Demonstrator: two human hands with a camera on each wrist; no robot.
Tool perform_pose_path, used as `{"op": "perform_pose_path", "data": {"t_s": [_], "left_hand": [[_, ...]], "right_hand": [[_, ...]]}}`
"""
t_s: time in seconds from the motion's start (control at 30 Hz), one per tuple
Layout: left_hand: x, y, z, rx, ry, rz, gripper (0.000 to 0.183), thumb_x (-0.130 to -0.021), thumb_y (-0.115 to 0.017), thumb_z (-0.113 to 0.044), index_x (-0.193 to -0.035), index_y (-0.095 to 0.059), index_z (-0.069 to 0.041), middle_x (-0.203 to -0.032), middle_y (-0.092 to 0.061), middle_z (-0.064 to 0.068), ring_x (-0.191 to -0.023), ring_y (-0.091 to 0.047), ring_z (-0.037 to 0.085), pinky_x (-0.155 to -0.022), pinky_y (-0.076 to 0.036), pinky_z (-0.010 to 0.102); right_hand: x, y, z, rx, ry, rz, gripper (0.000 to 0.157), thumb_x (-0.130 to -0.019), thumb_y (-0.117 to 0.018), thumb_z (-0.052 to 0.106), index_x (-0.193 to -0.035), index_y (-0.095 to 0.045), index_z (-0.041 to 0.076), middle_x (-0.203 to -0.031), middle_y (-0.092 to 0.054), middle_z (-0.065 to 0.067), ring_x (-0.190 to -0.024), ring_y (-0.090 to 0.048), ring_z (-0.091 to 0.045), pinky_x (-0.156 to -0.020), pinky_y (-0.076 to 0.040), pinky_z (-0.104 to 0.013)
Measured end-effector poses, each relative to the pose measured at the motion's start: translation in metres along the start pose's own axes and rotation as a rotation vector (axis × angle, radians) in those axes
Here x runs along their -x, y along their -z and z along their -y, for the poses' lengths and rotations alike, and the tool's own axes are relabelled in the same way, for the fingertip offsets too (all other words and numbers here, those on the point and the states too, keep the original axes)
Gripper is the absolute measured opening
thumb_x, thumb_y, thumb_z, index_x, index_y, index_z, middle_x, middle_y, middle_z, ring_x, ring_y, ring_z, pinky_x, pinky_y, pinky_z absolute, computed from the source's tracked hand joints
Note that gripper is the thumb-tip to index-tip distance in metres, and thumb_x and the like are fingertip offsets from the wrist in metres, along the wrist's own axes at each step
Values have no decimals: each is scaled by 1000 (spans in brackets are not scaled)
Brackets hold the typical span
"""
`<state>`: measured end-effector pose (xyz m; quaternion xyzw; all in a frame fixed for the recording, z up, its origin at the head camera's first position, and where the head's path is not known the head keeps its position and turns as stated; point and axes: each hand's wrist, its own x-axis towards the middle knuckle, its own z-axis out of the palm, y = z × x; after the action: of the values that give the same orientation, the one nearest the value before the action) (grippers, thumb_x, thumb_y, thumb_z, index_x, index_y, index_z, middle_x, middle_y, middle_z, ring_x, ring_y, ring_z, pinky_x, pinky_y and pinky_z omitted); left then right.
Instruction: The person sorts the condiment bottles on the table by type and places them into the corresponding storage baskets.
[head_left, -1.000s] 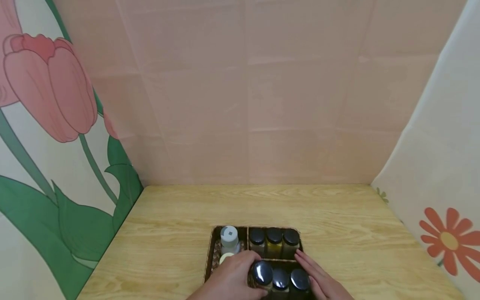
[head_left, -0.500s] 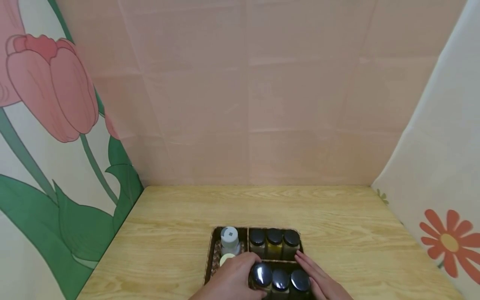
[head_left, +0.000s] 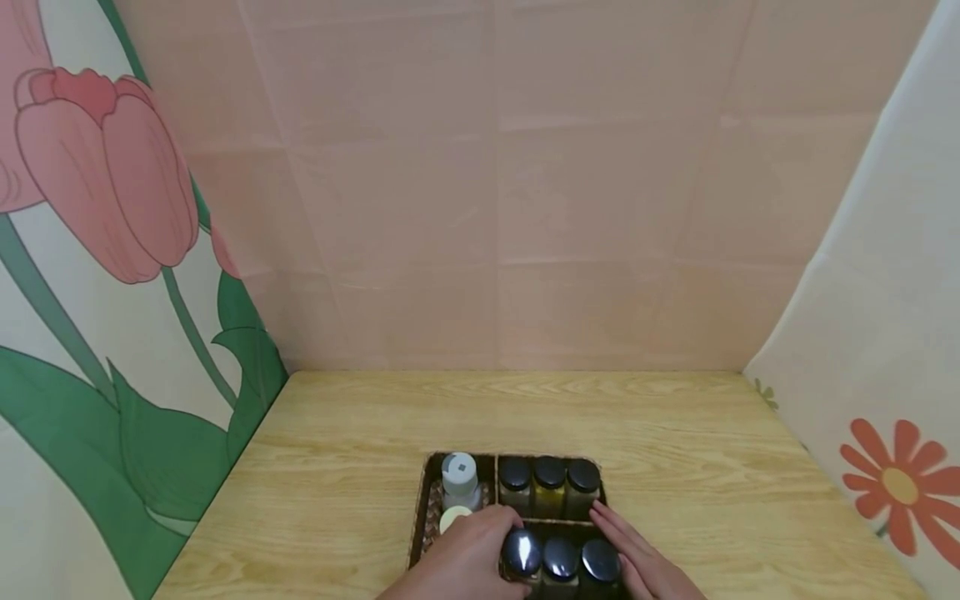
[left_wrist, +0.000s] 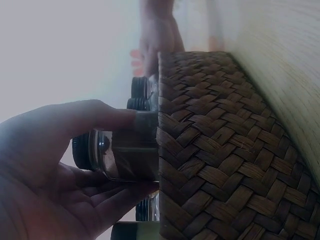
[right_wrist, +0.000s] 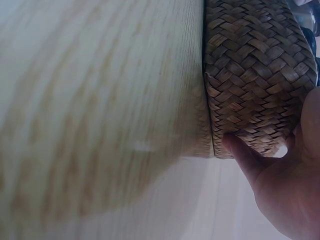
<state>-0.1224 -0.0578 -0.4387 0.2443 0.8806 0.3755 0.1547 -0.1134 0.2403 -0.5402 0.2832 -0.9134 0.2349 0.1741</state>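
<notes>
A black-lidded glass jar [left_wrist: 135, 155] is in my left hand [head_left: 472, 550], with the thumb on one side and the fingers on the other. It stands at the left of the near compartment of a woven basket [left_wrist: 215, 135], its upper part above the rim. Two more dark-lidded jars [head_left: 561, 558] stand in a row beside it. My right hand [head_left: 645, 558] holds the basket's near right corner. Its fingers lie along the right side, and in the right wrist view the thumb [right_wrist: 242, 155] presses on the woven wall.
Three black-lidded jars [head_left: 549, 487] fill the back right compartment. In the left compartment are a white-capped bottle [head_left: 459, 479] and a cream lid [head_left: 453, 518], partly behind my left hand. The basket stands on a wooden table [head_left: 337, 467] with a pink cloth [head_left: 480, 208] behind.
The jar in my left hand has shifted slightly left and towards me, its lid sitting a little lower in the head view. My right hand stays at the basket's side.
</notes>
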Motion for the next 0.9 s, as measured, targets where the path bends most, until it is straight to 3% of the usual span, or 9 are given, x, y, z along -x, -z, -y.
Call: {"op": "perform_pose_path", "data": {"t_s": [0.2,0.33,0.53,0.7,0.9], "left_hand": [[-2,0,0,35,25,57,42,-71,-90,-15,-105,-66,-12,-88,-58,-10,-74,-56,2,-63,-51,21],[-4,0,-1,-85,20,83,46,-73,-90,-23,-111,-65,-13,-93,-59,-10,-77,-55,0,-65,-51,20],[-7,-2,-2,-223,-4,85,50,-76,-88,-30,-116,-65,-11,-97,-62,-7,-80,-55,1,-66,-51,19],[-9,-7,-1,-284,-37,70,50,-74,-90,-28,-113,-66,-9,-95,-61,-6,-79,-54,0,-66,-50,18],[-10,-9,-1,-294,-62,69,49,-72,-90,-22,-114,-68,-10,-94,-61,-8,-77,-53,-2,-65,-50,16]], "right_hand": [[-1,4,3,-18,-35,48,51,-97,-61,5,-147,-53,12,-149,-53,-9,-137,-20,16,-91,-58,-31],[-2,5,3,-25,-51,69,50,-99,-59,7,-148,-52,13,-150,-52,-9,-137,-19,17,-92,-57,-31],[-1,1,-2,-10,-2,22,57,-90,-66,-2,-145,-55,9,-148,-53,-12,-139,-19,19,-92,-55,-25],[0,0,-3,5,14,9,58,-88,-68,-4,-144,-56,7,-147,-54,-11,-140,-19,19,-92,-55,-22],[-2,4,2,-26,-53,69,52,-96,-62,4,-147,-53,12,-148,-53,-11,-137,-16,21,-92,-57,-29]]}}
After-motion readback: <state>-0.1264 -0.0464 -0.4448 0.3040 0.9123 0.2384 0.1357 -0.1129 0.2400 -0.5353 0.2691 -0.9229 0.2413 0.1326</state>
